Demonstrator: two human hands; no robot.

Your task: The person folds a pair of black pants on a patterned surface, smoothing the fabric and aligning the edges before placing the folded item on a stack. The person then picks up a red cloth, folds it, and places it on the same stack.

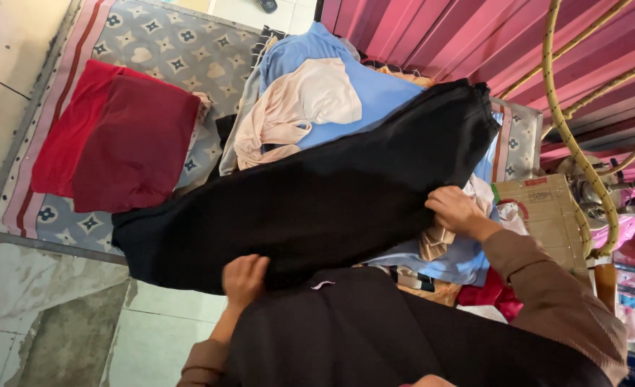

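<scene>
A large black garment (317, 193) is stretched across the middle of the view, over a heap of clothes. My left hand (244, 278) grips its near edge at the bottom centre. My right hand (455, 209) pinches its right edge, next to a cardboard box. Under and behind the black cloth lie a light blue garment (375, 93) and a beige one (299, 104). Both my sleeves are brown, and more dark cloth covers my lap (375, 337).
A folded red and maroon cloth (116, 140) lies on a patterned grey mat (167, 43) at the left. A cardboard box (547, 215) and a yellow hose (568, 122) are at the right, before a red corrugated wall (475, 36). Tiled floor (52, 315) is below left.
</scene>
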